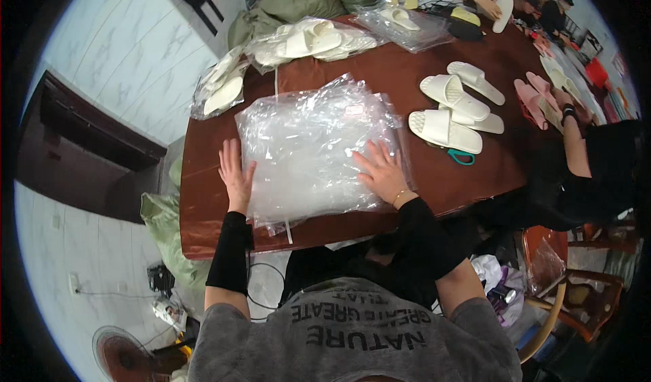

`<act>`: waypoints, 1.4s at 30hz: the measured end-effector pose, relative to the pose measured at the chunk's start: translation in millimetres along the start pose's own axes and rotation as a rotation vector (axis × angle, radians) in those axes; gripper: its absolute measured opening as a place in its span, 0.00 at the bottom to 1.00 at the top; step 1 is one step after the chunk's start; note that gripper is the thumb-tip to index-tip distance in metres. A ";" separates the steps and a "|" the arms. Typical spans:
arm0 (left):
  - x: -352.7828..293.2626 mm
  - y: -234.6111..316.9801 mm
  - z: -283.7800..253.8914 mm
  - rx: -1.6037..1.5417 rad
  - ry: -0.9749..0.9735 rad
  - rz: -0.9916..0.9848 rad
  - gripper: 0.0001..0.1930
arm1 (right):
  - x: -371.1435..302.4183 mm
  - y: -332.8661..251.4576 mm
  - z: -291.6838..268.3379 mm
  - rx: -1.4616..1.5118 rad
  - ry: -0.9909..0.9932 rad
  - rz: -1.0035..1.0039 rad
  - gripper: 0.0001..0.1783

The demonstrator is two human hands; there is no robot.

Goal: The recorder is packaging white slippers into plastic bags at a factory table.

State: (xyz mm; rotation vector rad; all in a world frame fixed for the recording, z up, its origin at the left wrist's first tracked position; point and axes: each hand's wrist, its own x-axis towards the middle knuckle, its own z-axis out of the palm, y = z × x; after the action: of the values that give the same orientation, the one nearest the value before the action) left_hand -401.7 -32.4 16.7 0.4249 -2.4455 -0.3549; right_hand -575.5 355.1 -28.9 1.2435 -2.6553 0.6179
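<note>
A broad stack of clear plastic bags (305, 158) lies flat on the brown table in front of me. At its left edge is my left hand (235, 168), fingers stretched and thumb apart, touching the bags' side. My right hand (383, 172) rests on the right part of the stack with its fingers spread. Neither hand holds anything. To the right of the bags sit several loose cream slippers (451, 104), some overlapping. Beside the nearest one lies a small green loop (461, 156).
Bagged cream slippers (312, 39) are heaped along the table's (210, 226) far left side. Another bagged slipper (401, 19) lies at the back. Pink slippers (531, 101) are near a co-worker's hand (563, 98) on the right. Across the table another person's hand (487, 6) holds a slipper. Green sacks (291, 6) stand behind.
</note>
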 end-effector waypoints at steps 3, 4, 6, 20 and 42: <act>-35.3 13.5 -26.7 0.300 -0.251 0.162 0.39 | 3.8 -7.9 5.1 0.002 0.052 -0.076 0.34; -42.1 2.8 -24.5 0.329 -0.363 0.159 0.38 | 6.7 -9.6 2.3 0.002 -0.035 -0.032 0.34; -57.0 -32.2 -20.7 0.292 -0.517 0.072 0.37 | 18.9 -23.4 -4.2 0.006 -0.199 0.046 0.34; -43.0 -89.2 2.5 0.218 -0.522 0.105 0.37 | 216.3 -151.5 128.2 -0.099 -0.309 0.009 0.37; 398.7 -319.6 17.9 0.165 -0.075 0.168 0.51 | 308.4 -212.1 103.8 -0.185 -0.602 0.021 0.44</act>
State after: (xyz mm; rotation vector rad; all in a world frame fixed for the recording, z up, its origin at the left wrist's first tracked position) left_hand -644.7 -473.6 104.3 0.2772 -2.5722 -0.0995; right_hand -609.1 -26.8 33.5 1.5353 -3.0977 -0.0239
